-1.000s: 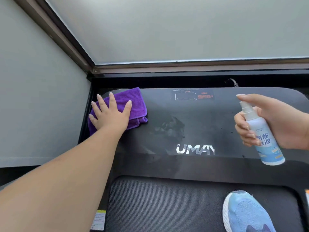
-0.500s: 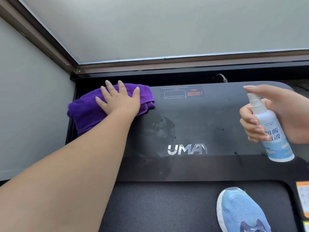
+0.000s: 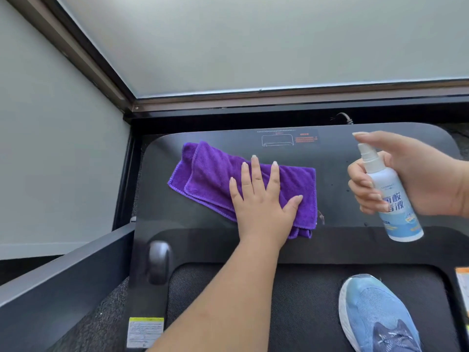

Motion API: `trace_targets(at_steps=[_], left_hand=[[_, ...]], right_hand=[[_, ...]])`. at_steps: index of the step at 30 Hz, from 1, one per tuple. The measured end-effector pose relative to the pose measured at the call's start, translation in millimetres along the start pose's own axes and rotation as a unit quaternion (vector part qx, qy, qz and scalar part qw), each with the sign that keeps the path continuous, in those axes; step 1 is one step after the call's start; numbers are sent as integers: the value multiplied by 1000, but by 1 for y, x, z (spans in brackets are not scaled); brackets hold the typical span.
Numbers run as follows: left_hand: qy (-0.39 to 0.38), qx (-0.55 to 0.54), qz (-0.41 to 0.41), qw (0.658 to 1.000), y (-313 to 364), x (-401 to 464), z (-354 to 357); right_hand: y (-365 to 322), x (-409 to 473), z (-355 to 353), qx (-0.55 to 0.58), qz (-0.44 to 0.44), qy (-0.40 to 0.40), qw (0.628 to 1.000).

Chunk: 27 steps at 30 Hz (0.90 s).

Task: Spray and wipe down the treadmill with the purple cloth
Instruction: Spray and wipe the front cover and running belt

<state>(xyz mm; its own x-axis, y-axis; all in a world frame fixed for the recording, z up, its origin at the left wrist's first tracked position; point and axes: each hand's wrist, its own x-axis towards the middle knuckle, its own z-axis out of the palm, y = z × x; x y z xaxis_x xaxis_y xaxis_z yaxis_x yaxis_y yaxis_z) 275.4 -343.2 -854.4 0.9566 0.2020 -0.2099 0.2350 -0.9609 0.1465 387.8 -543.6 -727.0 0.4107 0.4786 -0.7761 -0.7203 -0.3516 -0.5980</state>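
Both hands are over the black treadmill (image 3: 337,204) hood: the left hand (image 3: 264,201), fingers spread and straight, presses flat on the folded purple cloth (image 3: 210,179) at the centre of the frame, while the right hand (image 3: 418,179) at the right edge curls round a white spray bottle (image 3: 390,196), held tilted above the hood, index finger over the nozzle. A blue shoe (image 3: 375,316) rests on the belt at lower right

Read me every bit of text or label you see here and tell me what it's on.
"酸" and "液": large blue characters on the spray bottle; the rest is hidden by fingers or blurred.
Orange print with a diagram on the treadmill front cover: too small.
White sticker with a yellow-green strip on the side rail: too small.
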Motion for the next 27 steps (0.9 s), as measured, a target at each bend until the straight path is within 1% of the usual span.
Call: trace_targets(at_steps=[5, 10, 16, 22, 27], left_hand=[[6, -3, -39, 999, -8, -57, 15], [20, 20, -74, 997, -55, -86, 20], [-8, 46, -158, 986, -118, -62, -1], [-20, -24, -246, 969, -164, -15, -22], [-19, -72, -328, 942, -168, 23, -31]], right_hand=[[6, 2, 13, -1, 3, -18, 1000], [13, 4, 19, 5, 0, -25, 1000], [15, -1, 15, 4, -14, -18, 1000], [21, -9, -4, 15, -21, -7, 1000], [25, -15, -21, 37, -23, 6, 999]])
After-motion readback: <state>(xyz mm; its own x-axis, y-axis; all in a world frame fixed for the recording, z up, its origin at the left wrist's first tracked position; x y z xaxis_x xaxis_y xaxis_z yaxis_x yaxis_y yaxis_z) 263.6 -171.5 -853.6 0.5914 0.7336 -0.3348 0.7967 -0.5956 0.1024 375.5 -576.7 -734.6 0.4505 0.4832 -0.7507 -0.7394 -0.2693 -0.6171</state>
